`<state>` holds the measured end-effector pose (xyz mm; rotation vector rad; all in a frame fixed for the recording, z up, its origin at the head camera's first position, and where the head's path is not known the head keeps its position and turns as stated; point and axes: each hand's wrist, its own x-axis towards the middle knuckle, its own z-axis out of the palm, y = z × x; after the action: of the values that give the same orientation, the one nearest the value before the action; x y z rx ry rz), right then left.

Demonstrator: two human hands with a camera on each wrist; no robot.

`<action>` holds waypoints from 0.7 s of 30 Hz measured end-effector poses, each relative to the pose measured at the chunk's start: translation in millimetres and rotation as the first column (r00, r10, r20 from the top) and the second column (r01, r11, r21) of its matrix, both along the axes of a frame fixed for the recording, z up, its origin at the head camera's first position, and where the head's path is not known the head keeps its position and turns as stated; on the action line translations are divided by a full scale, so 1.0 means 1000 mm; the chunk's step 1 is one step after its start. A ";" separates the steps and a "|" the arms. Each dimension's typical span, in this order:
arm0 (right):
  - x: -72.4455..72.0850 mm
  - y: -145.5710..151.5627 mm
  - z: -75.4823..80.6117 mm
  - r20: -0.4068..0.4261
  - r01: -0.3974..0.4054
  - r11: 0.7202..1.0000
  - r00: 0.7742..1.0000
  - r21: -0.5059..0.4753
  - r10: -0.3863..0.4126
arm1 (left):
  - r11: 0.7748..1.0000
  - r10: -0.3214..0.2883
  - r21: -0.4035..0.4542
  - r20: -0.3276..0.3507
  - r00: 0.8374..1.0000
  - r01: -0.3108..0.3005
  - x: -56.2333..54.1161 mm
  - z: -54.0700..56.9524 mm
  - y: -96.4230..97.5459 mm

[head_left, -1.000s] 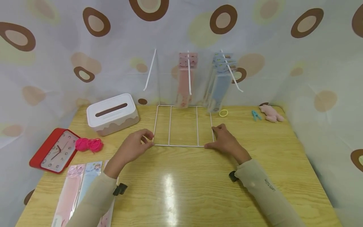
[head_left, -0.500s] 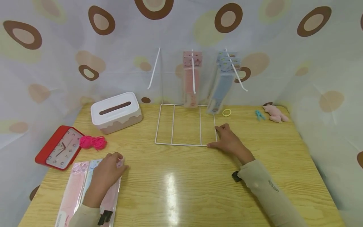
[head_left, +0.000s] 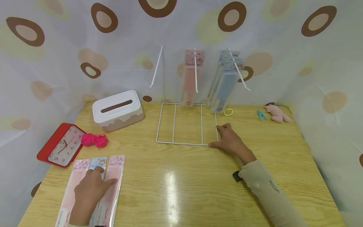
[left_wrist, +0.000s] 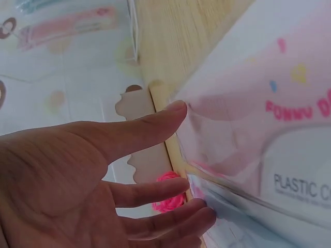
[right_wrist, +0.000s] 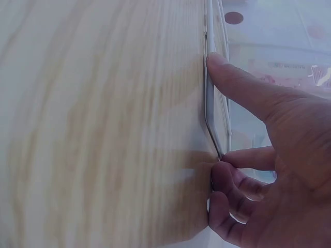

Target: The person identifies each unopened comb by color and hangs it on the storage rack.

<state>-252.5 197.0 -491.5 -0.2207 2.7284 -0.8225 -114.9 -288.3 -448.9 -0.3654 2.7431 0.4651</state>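
Left hand (head_left: 90,190) has moved from rack (head_left: 181,143) to combs (head_left: 114,170) — work seemingly turns there — its grip loose; right hand (head_left: 232,142) pinches rack corner.

Pink yarn (head_left: 94,140) beside red clock (head_left: 63,145)

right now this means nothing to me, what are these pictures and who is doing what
No machine here: a person works bare-handed. The widest picture comes from a head camera looking down, the other two from wrist cameras. The right hand grips a corner of a white rectangular wire rack; the left hand, apparently empty, is over flat plastic-wrapped pink and blue combs. Also on the wooden table: a white-topped rectangular tissue box, red rectangular clock and bright pink yarn.
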 end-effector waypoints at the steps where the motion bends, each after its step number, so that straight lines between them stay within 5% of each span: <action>1: 0.000 0.000 0.000 0.003 0.000 1.000 1.000 -0.002 0.000 | 1.000 0.007 -0.005 0.001 1.000 -0.007 0.001 0.000 -0.001; 11: 0.000 0.000 0.001 0.006 0.007 1.000 1.000 -0.014 -0.007 | 0.999 -0.004 0.034 0.093 0.996 0.001 0.006 -0.001 0.006; 21: -0.002 0.001 -0.004 0.000 0.008 1.000 1.000 -0.016 -0.008 | 1.000 -0.014 -0.012 0.082 0.997 0.015 0.008 -0.005 0.009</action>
<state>-254.6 198.1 -495.2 -0.2136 2.7250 -0.8468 -106.5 -279.2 -453.5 -0.3592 2.6688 0.4195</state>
